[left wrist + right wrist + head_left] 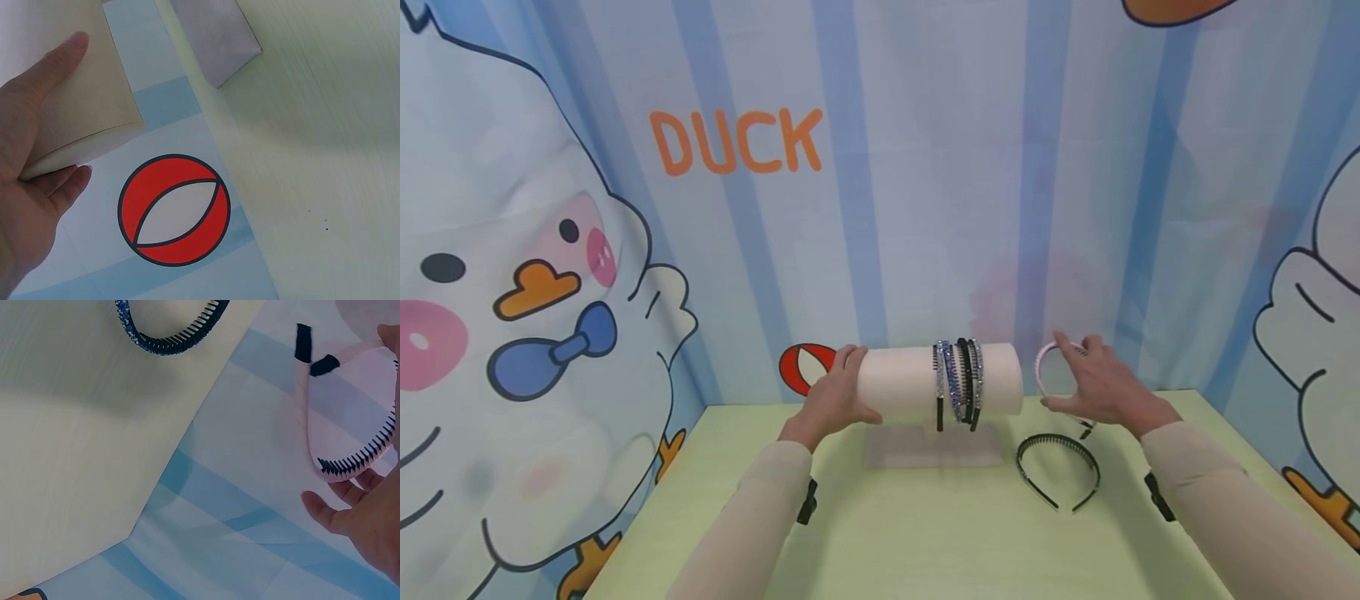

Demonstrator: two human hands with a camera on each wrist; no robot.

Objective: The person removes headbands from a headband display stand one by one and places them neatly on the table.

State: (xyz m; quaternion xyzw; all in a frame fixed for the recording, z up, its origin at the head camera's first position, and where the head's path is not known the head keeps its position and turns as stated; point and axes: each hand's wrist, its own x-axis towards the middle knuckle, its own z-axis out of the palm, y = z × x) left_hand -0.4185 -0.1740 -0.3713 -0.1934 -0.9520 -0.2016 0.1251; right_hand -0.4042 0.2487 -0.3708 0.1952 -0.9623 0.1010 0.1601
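Observation:
A white cylindrical headband stand (895, 379) stands upright on its flat base (895, 450). My left hand (835, 396) grips its left end, the thumb (59, 59) on the near side and the fingers behind. Several glittery and black headbands (967, 383) hang round the cylinder, right of its middle. Off the stand's right end, my right hand (1097, 385) holds a pink headband (303, 412) above the table, its black comb teeth and two black tips showing. Below that hand, a dark glittery headband (1060, 439) with comb teeth lies on the table.
The pale green-yellow table (940, 533) ends at a curtain (940, 208) right behind the stand. Printed on it are duck figures, the word DUCK and a red-and-white ball (175, 209). Dark straps (806, 502) circle both forearms.

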